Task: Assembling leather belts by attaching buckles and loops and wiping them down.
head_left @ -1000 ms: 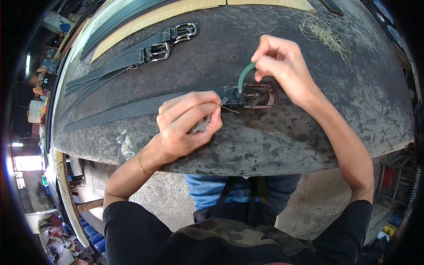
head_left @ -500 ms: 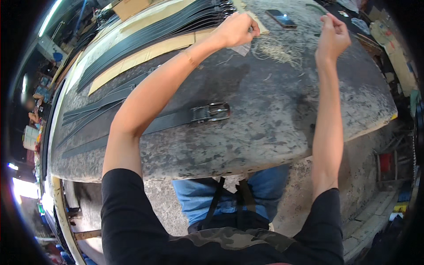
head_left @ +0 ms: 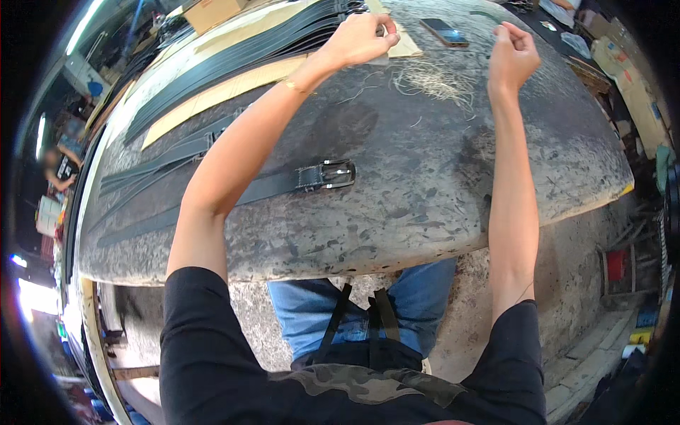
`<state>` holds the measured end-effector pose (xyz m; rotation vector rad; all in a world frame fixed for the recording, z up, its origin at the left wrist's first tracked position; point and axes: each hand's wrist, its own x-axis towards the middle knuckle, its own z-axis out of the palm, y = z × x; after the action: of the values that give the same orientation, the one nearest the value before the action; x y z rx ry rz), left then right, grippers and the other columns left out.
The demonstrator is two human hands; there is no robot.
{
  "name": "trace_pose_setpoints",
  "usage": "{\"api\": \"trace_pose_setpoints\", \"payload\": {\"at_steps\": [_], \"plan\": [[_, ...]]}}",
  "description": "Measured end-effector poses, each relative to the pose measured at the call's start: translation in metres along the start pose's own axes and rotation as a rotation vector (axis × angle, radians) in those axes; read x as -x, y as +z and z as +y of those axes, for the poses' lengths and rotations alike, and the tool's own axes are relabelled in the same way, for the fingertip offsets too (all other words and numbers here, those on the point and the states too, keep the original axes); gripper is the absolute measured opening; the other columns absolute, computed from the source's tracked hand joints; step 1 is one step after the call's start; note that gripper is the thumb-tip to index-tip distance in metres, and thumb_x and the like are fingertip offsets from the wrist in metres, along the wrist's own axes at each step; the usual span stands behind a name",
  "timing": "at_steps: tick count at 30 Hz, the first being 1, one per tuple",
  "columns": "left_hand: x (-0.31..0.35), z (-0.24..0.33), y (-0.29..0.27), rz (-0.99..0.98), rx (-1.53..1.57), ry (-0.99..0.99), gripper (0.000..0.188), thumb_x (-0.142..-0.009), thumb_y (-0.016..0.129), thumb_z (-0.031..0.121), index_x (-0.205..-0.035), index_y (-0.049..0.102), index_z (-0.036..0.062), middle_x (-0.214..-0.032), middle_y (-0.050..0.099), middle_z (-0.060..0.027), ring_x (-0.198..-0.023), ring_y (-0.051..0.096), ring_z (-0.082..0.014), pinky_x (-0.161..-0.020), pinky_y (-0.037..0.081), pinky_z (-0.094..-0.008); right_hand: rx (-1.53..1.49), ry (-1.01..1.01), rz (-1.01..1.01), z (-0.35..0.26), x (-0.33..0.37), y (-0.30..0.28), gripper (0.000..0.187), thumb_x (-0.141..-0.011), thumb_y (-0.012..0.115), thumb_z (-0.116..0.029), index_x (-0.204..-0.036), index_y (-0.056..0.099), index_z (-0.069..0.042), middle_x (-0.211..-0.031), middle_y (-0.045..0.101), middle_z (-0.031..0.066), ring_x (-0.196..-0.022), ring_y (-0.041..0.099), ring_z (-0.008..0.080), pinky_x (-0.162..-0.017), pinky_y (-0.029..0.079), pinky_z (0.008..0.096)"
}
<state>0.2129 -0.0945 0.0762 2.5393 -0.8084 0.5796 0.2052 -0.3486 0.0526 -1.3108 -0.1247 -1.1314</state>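
Observation:
My left hand (head_left: pixel 360 40) is closed over the far side of the table, at the buckle ends of a row of black belts (head_left: pixel 234 67). A small dark bit shows between its fingers, too small to name. My right hand (head_left: pixel 513 62) is raised at the far right, thumb and fingertips pinched together; whatever they hold cannot be made out. Between the hands lies a loose heap of pale thread (head_left: pixel 435 79). Nearer to me, a black belt with a silver buckle (head_left: pixel 338 173) lies flat, partly covered by my left forearm.
The worn, stained table (head_left: pixel 397 227) fills the middle. A phone (head_left: pixel 445 32) lies beyond the thread. More black belts (head_left: pixel 166 157) cross at the left, near a cardboard strip (head_left: pixel 219 99). A cardboard box (head_left: pixel 211 13) stands far left; another person (head_left: pixel 62 166) sits beyond the table's left edge.
Both hands have shifted slightly left and remain closed. The view has moved a little, so the belt and thread appear slightly displaced. The person at the left now shows more fully.

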Motion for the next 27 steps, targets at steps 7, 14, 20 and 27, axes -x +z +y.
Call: {"api": "trace_pose_setpoints", "payload": {"at_steps": [7,14,20,27], "plan": [[0.213,0.072,-0.053,-0.187,-0.019,0.116,0.039,-0.089,0.048,0.013,-0.125,0.052,-0.0014,-0.134,0.046,-0.0227,-0.131,0.042,-0.0360,-0.107,0.036,-0.0445,-0.074,-0.029,0.064,0.001,-0.009,-0.008,0.014,-0.083,0.066,-0.008,-0.094,0.069,0.001,-0.083,0.069,0.0056,-0.073,0.060,0.0092,-0.066,0.045,0.0233],[0.273,0.091,-0.062,-0.268,-0.085,0.086,0.046,-0.092,0.055,0.012,-0.135,0.048,-0.0010,-0.147,0.040,-0.0180,-0.139,0.035,-0.0332,-0.113,0.032,-0.0429,0.231,0.075,-0.188,-0.018,-0.001,-0.023,0.026,-0.081,0.075,-0.015,-0.104,0.073,-0.002,-0.101,0.072,0.0074,-0.092,0.064,0.0111,-0.079,0.047,0.0238],[0.308,0.086,-0.094,-0.202,0.034,-0.014,0.023,-0.085,0.063,0.006,-0.107,0.067,-0.0012,-0.116,0.065,-0.0162,-0.116,0.059,-0.0330,-0.097,0.050,-0.0374,0.484,0.203,-0.365,-0.100,0.014,-0.118,0.037,-0.083,0.076,-0.021,-0.114,0.070,-0.003,-0.106,0.071,0.0078,-0.094,0.063,0.0095,-0.075,0.046,0.0230],[0.283,0.068,-0.121,0.260,0.022,-0.063,0.021,-0.082,0.067,-0.001,-0.103,0.070,0.0001,-0.108,0.068,-0.0157,-0.097,0.068,-0.0320,-0.080,0.058,-0.0372,0.900,0.019,-0.237,-0.145,0.049,-0.232,0.033,-0.087,0.073,-0.014,-0.115,0.067,0.002,-0.100,0.069,0.0069,-0.087,0.060,0.0086,-0.071,0.047,0.0219]]}}
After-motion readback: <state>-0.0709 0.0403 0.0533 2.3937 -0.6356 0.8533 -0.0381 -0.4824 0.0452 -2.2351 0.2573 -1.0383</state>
